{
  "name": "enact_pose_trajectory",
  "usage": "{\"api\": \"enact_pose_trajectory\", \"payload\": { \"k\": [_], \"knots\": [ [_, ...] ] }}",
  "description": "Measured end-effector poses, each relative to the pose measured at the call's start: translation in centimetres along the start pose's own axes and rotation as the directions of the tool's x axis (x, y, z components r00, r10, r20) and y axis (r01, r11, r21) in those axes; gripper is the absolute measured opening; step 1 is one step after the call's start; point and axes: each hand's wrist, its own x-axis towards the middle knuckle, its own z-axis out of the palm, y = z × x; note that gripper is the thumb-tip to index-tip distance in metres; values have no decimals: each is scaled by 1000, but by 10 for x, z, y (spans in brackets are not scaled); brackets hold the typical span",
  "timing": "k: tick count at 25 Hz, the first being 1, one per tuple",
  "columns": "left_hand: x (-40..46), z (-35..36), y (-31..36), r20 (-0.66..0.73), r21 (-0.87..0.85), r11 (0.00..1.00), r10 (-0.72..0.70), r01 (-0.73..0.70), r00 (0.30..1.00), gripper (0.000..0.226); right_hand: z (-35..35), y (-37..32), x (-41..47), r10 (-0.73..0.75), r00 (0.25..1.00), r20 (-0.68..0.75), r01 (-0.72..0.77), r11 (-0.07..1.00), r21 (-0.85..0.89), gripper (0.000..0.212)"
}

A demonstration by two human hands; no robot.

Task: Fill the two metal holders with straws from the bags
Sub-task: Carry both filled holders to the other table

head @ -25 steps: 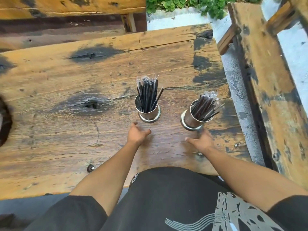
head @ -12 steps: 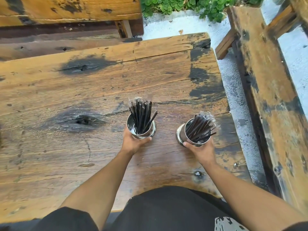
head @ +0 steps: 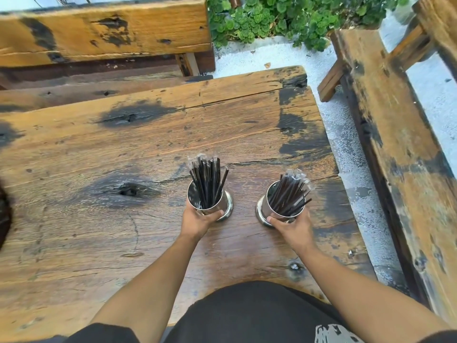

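Straws fill both metal cups, and I see them from above on the big wooden table point(head: 99, 231), my landmark for everything. The table takes up most of the view. Its far edge meets a wooden bench point(head: 103, 38), and past its right edge, across a strip of pale ground, is another bench point(head: 400, 149). Green plants point(head: 284, 18) grow beyond the table's far right corner.

My two bare arms reach out from the table's near edge, spread a little apart. My left hand point(head: 197, 220) is wrapped around the near side of the left holder point(head: 210, 201), thumb across the front, fingers hidden behind. My right hand point(head: 293, 227) curls around the right holder point(head: 277, 206) the same way, with the thumb on its left side. Both hands grip firmly.

Both holders are in the right half of the table, near each other but not touching. I cannot tell if their bases rest on the wood or are lifted. The left straws point(head: 207, 179) stand almost straight. The right straws point(head: 289, 191) lean toward the table's right edge.

The left half of the table is wide bare wood. The right edge is close to the right holder.
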Motion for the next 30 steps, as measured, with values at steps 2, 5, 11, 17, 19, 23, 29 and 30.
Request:
{"api": "enact_pose_trajectory", "payload": {
  "k": [2, 5, 11, 17, 19, 23, 29, 30],
  "knots": [
    [-11, -4, -4, 11, 19, 1000, -1, 1, 1000, 73, 1, -4, -6, -25, 999, 27, 25, 1000, -9, 92],
    [-35, -13, -14, -6, 73, 997, -4, 4, 1000, 68, 3, -9, -18, -69, 991, 114, 70, 997, -11, 91],
    [-96, -38, -42, -165, 105, 993, -38, 56, 986, 70, 22, -23, -45, -140, 950, 278, 159, 986, -47, 103],
    [-150, -78, -74, -319, 55, 995, -67, 89, 945, 49, 57, -32, -76, -206, 866, 456, 276, 957, -93, 104],
    [-163, -90, -85, -357, 55, 995, -63, 89, 932, 47, 70, -33, -88, -222, 837, 500, 318, 941, -114, 104],
    [-184, -131, -104, -460, 9, 997, -63, 75, 886, 61, 108, -44, -121, -250, 760, 599, 396, 910, -122, 110],
    [-215, -207, -142, -545, -82, 996, -80, 42, 835, 73, 183, -59, -185, -243, 697, 675, 474, 863, -178, 103],
    [-220, -221, -149, -557, -99, 995, -82, 31, 826, 73, 196, -62, -197, -246, 680, 690, 492, 851, -182, 97]
  ]
}}
